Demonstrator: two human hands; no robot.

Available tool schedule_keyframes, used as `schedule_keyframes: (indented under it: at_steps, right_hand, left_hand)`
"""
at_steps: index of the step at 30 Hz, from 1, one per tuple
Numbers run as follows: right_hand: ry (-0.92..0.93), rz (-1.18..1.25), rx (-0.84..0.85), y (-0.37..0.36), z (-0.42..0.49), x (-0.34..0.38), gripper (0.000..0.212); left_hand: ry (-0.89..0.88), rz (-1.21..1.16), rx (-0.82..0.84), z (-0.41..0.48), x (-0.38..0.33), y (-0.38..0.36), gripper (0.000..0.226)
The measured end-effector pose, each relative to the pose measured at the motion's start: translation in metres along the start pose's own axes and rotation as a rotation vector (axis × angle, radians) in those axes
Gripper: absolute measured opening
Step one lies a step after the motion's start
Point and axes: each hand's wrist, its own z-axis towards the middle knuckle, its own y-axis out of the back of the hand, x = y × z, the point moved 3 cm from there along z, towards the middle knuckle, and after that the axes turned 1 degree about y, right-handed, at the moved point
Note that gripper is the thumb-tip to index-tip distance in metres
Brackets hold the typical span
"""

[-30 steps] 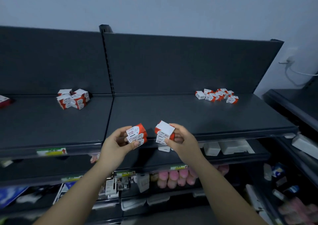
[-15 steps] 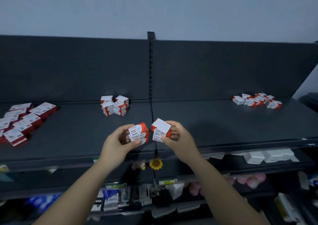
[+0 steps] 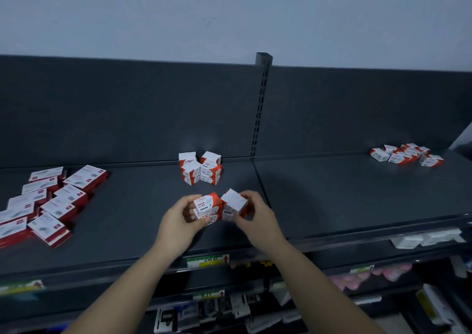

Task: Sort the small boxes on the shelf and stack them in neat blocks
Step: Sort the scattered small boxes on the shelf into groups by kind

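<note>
Two short stacks of paper-clip boxes hang just above the shelf (image 3: 332, 195) in the head view. The left stack (image 3: 206, 207) is pinched between thumb and fingers of the left hand (image 3: 178, 221), and the right stack (image 3: 233, 203) is clamped likewise by the right hand (image 3: 258, 218). Nothing binds the layers, so they could shear and spill while being set beside the rear block (image 3: 200, 167).
</note>
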Motion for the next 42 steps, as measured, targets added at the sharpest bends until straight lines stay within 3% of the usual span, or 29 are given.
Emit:
schedule_keyframes:
  at_steps: [16,22,42]
  right_hand:
    - [-0.083,-0.059,0.200,-0.023,0.034,-0.031,0.046]
    - [-0.071,-0.079,0.151,-0.022,0.046,-0.030,0.041]
    - [-0.132,-0.201,0.025,-0.058,0.113,-0.012,0.045]
  left_hand:
    - [-0.022,0.107,0.098,0.020,0.035,0.020,0.046]
    - [-0.071,0.249,0.041,0.041,0.032,0.022,0.041]
    - [-0.043,0.403,-0.055,0.105,0.043,0.024,0.040]
